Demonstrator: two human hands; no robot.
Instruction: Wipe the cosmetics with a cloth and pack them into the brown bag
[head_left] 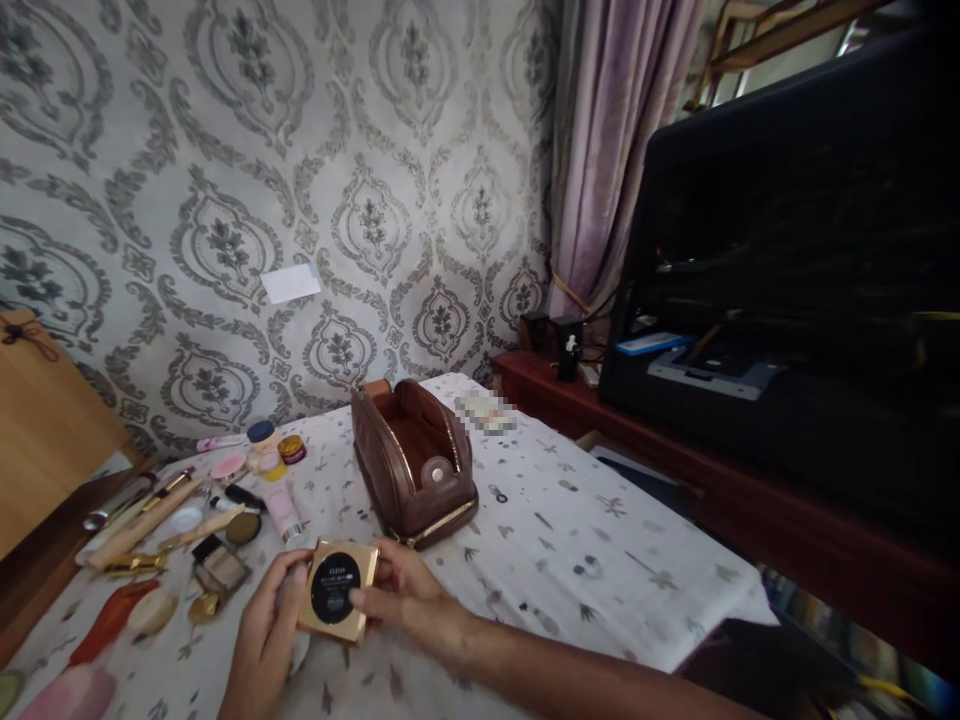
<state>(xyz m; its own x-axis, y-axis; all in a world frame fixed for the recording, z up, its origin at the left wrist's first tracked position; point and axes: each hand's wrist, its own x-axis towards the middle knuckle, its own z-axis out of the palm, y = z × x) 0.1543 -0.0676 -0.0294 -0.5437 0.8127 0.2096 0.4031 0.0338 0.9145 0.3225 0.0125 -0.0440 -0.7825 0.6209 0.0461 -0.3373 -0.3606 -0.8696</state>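
A square gold makeup compact point(363, 610) with a round black label is held up above the table's near edge. My left hand point(274, 610) grips its left side, and my right hand point(409, 597) grips the right side with the thumb on its face. Just beyond stands a brown leather toiletry bag point(420, 510), its zipped top gaping and its inside showing. To the left lie several cosmetics, among them a pink tube point(283, 512), a foundation bottle point(220, 563) and a round dark-lidded jar point(244, 528).
A patterned white cloth point(592, 570) covers the table. Farther left are a blue-lidded jar point(261, 434), an orange item point(116, 620) and a wooden board point(52, 430). A dark red shelf point(675, 480) with a television point(795, 250) borders the right. Wallpaper lines the back.
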